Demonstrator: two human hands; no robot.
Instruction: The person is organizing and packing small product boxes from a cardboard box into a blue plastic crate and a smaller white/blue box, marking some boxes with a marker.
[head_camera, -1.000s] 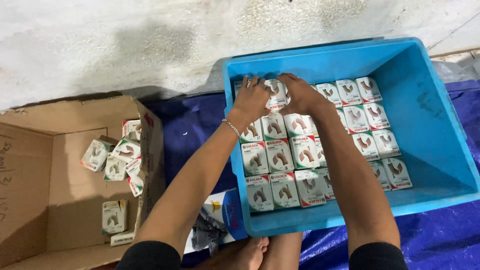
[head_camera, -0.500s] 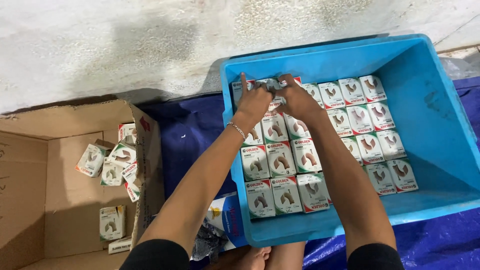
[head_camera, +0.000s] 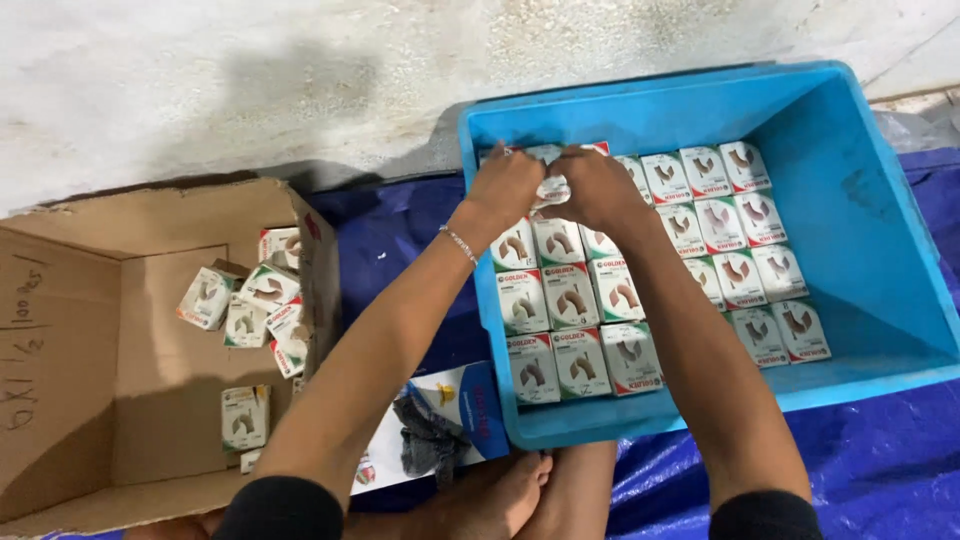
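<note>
A blue plastic crate (head_camera: 850, 130) holds several small white and green boxes (head_camera: 560, 300) packed in rows. My left hand (head_camera: 503, 185) and my right hand (head_camera: 598, 187) meet at the crate's far left corner. Both hands pinch one small white box (head_camera: 553, 188) between them, just above the top row. A thin bracelet circles my left wrist. Part of the held box is hidden by my fingers.
An open cardboard carton (head_camera: 150, 330) at the left holds several loose small boxes (head_camera: 250, 300). A blue tarp (head_camera: 880, 470) covers the floor under the crate. A flat printed packet with a dark cloth (head_camera: 440, 430) lies by my feet (head_camera: 510, 500). A pale wall runs along the back.
Both hands have moved together up toward the crate's far left corner with the small box held between them. The camera view has shifted slightly.
</note>
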